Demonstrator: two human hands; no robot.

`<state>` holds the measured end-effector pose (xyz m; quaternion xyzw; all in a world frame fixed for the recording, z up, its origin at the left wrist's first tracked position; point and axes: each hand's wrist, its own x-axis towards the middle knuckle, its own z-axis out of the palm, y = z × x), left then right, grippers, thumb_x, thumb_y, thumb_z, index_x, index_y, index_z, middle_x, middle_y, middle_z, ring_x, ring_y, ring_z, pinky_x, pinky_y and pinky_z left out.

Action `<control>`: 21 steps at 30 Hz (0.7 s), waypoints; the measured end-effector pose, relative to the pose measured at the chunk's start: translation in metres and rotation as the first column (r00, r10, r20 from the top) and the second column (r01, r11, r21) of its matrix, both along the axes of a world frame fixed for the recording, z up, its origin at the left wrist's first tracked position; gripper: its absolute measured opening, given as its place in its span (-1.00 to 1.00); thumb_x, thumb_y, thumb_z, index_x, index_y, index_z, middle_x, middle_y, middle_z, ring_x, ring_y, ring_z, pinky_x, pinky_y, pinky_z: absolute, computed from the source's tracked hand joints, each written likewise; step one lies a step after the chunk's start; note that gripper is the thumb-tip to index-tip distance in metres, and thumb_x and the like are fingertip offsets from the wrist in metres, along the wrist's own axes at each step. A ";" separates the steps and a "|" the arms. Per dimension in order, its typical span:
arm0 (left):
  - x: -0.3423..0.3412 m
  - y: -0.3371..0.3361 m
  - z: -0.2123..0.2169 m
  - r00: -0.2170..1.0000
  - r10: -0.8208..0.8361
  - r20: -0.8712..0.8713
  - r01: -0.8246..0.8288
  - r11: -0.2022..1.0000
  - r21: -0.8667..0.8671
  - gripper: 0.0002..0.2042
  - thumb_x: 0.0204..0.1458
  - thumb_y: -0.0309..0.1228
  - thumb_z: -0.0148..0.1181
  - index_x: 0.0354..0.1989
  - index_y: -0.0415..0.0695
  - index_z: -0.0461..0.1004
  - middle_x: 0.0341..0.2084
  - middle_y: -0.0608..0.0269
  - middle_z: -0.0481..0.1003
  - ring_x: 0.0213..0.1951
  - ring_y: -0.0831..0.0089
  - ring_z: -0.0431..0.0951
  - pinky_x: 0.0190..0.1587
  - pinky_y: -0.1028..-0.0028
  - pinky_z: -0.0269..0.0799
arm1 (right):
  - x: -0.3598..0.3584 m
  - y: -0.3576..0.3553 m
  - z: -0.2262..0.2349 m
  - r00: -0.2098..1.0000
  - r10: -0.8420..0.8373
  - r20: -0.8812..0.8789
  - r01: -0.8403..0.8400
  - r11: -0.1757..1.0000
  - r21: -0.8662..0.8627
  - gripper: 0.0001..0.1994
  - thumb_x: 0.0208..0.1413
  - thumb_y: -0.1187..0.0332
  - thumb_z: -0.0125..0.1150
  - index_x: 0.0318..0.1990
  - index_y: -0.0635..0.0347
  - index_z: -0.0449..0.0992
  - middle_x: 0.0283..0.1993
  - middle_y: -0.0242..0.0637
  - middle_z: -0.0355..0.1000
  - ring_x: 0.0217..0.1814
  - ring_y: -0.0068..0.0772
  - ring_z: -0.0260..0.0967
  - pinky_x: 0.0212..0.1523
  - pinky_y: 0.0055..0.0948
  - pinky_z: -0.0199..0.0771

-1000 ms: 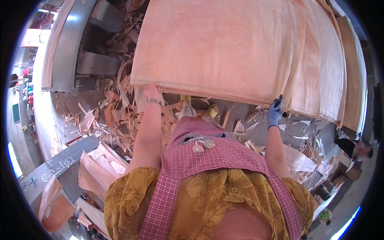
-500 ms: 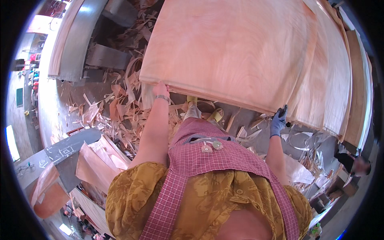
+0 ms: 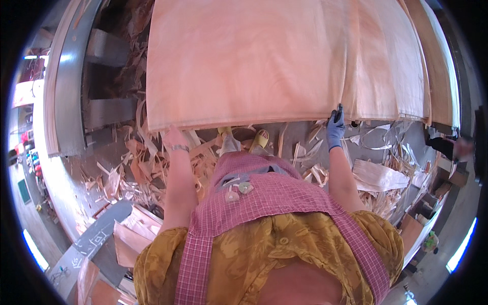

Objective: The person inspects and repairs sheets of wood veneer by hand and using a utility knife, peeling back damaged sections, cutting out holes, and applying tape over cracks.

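A broad stack of pale pinkish wood veneer sheets (image 3: 244,66) spreads out in front of me, its near edge running across the view. At its near left corner, my bare left hand (image 3: 174,138), with a band at the wrist, is closed on the edge of the sheets; its fingertips are hard to make out. Farther right along that edge, my right hand (image 3: 335,131), in a blue-grey glove with dark fingertips, pinches the veneer where a ridge or fold runs away from me. How many sheets each hand grips cannot be seen.
Torn veneer scraps (image 3: 137,162) litter the floor around my feet in yellow slippers (image 3: 261,138). A grey metal table (image 3: 71,96) stands at the left. A curved grey surface (image 3: 94,239) with chalk marks is lower left. Another person (image 3: 450,147) is at the far right.
My view has turned, so the stack's near edge now runs nearly level instead of slanting. Both hands remain at that edge; the left appears farther left and lower, the right slightly left and higher.
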<state>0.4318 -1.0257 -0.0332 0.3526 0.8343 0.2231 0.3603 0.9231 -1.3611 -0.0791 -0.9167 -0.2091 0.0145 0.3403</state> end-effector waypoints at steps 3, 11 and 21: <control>0.032 -0.030 0.021 0.669 -0.543 -0.508 0.680 0.723 0.123 -0.47 0.02 -0.20 0.23 0.15 -0.20 0.36 0.18 -0.08 0.33 0.24 0.06 0.27 0.23 -0.01 0.14 | -0.008 0.007 0.017 0.999 0.001 -0.044 -0.003 0.998 -0.055 -0.49 0.33 0.15 0.01 0.38 0.03 0.20 0.21 -0.15 0.43 0.19 -0.09 0.43 0.11 -0.24 0.42; 0.130 -0.078 0.043 -0.109 -0.854 -0.509 0.994 -0.079 -0.080 -0.09 -0.18 0.10 0.34 0.43 0.34 0.09 0.47 0.08 -0.14 0.46 -0.16 -0.25 0.36 -0.32 -0.33 | -0.028 -0.009 0.069 0.992 -0.129 0.012 0.129 0.974 -0.186 -0.41 0.19 0.06 0.16 0.32 0.06 0.26 0.03 0.01 0.51 0.01 0.05 0.50 -0.06 -0.12 0.48; 0.143 -0.072 0.039 -0.289 -0.830 -0.476 0.938 -0.147 -0.313 -0.03 -0.18 0.19 0.33 0.46 0.37 -0.01 0.48 0.06 -0.25 0.45 -0.23 -0.29 0.36 -0.29 -0.26 | -0.020 -0.074 0.103 0.966 -0.256 -0.021 0.241 0.930 -0.277 -0.69 0.16 0.08 0.18 -0.17 0.13 0.55 -0.26 -0.06 0.56 -0.23 0.08 0.52 -0.22 -0.11 0.49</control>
